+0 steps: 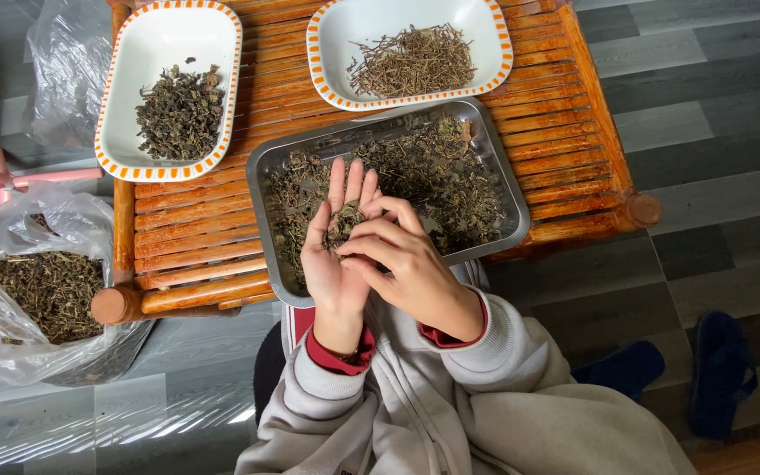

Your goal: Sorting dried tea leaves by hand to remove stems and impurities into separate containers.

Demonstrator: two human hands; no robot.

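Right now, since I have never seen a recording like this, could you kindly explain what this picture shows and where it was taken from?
There is one picture, taken by a camera worn on a person's head, looking down at their own two bare hands; no machine is involved. The left hand is held open, palm up, with a small pile of dried herbs on it. The right hand picks at that pile with its fingertips. Below the hands, a metal tray holds more loose herbs on a low slatted wooden table. Further back stand two white dishes with orange rims: the left dish holds dark leaves, the right dish thin stems. On the floor to the left, a clear plastic bag holds more herbs.
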